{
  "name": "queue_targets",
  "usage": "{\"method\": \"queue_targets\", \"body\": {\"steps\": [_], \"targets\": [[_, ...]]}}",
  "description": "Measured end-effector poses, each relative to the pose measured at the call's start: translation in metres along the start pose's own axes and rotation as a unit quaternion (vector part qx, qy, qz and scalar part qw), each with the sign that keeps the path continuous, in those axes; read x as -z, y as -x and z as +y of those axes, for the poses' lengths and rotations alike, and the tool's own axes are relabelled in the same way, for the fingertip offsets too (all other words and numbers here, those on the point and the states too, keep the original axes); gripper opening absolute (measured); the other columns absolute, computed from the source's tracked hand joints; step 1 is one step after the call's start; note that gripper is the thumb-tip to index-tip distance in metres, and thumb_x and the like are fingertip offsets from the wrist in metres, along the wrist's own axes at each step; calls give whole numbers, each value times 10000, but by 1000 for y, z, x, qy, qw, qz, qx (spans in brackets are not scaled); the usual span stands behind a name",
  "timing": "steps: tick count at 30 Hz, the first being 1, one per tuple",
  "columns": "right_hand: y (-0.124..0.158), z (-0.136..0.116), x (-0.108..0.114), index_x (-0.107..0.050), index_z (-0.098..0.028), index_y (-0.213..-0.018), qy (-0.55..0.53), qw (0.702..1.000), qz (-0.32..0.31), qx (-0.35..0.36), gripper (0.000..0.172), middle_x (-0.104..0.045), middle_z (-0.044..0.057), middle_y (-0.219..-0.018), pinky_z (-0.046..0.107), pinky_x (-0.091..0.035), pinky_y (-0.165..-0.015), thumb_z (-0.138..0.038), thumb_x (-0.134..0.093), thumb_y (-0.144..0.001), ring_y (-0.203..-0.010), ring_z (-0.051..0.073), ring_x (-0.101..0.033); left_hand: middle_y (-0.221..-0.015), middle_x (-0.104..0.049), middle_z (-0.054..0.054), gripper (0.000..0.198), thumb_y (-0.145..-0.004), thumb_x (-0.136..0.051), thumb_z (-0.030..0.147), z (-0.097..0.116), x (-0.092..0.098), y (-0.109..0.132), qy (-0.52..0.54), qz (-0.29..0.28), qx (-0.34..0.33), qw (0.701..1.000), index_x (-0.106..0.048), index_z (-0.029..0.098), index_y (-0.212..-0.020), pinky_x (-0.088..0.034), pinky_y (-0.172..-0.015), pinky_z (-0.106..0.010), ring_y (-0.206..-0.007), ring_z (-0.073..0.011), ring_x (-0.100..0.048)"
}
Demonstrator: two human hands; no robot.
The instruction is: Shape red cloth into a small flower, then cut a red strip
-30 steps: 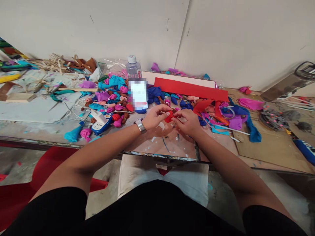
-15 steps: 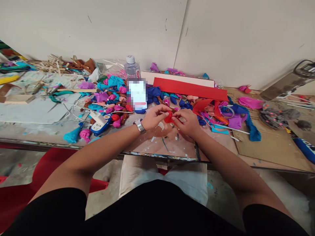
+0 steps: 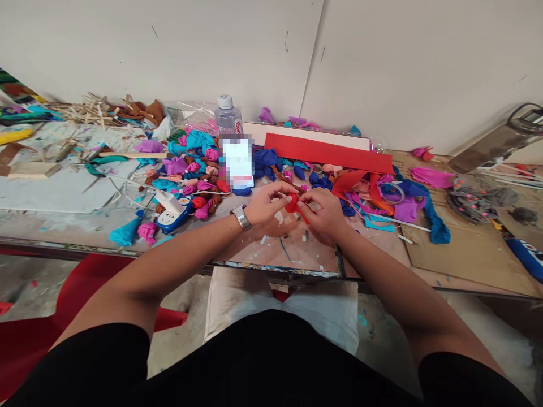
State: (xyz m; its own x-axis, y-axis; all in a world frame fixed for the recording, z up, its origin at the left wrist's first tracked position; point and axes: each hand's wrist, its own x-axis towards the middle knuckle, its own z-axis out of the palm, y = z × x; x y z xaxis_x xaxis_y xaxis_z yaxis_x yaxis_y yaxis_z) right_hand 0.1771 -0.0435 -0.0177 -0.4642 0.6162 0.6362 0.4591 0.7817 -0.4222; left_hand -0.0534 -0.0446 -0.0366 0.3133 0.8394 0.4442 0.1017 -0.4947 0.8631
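Note:
Between my two hands, just above the table near its front edge, is a small piece of red crepe paper, bunched into a rounded shape. My left hand, with a metal watch on its wrist, pinches it from the left between thumb and fingers. From the right, my right hand has its thumb and forefinger closed on the paper's edge. A bit of red hangs below the right fingertips. Behind the hands lie blue and pink twisted paper pieces. A long folded red paper strip lies farther back.
A phone leans against a water bottle. Left of them are many coloured paper rosettes, a blue power strip and green-handled pliers. On the right are a tape roll and a cardboard sheet.
The red paper has turned slightly between my fingers, and a bit now shows below the right hand. My right fingertips have shifted slightly; both arms stay put.

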Motion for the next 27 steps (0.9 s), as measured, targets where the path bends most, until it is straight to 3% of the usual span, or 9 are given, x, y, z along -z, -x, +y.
{"method": "queue_targets", "body": {"steps": [6,12,20,27], "targets": [[-1,-1,0,-690,-249,-897,1,1000,-8,-18,171,-789,38,-894,410,-473,-840,-372,-660,-1012,-881,248,-710,-1227,-786,-122,403,-947,-772,502,4,-2,0,-17,-3,0,1000,-764,184,-1196,-584,-893,-332,-1067,-217,-743],[0,0,-1,-723,-244,-924,11,999,-16,-38,314,-797,56,-916,420,-474,-841,-522,-634,-1039,-876,252,-699,-1193,-788,-115,386,-979,-729,496,5,-1,0,-4,-7,6,1000,-765,178,-1193,-584,-886,-332,-1038,-210,-741],[-1,5,-2,-737,-240,-923,11,1000,-9,-19,392,-810,69,-926,420,-493,-852,-589,-609,-1048,-888,255,-722,-1222,-794,-124,392,-961,-757,483,6,0,0,-19,-20,-7,1000,-777,183,-1213,-581,-923,-346,-1075,-223,-741],[0,4,0,-739,-249,-1002,9,1000,-9,-20,335,-811,67,-977,431,-506,-863,-567,-636,-1031,-911,262,-725,-1204,-795,-124,459,-960,-766,537,-1,-1,-1,59,-5,27,998,-762,180,-1248,-585,-924,-348,-1038,-214,-748]]}}
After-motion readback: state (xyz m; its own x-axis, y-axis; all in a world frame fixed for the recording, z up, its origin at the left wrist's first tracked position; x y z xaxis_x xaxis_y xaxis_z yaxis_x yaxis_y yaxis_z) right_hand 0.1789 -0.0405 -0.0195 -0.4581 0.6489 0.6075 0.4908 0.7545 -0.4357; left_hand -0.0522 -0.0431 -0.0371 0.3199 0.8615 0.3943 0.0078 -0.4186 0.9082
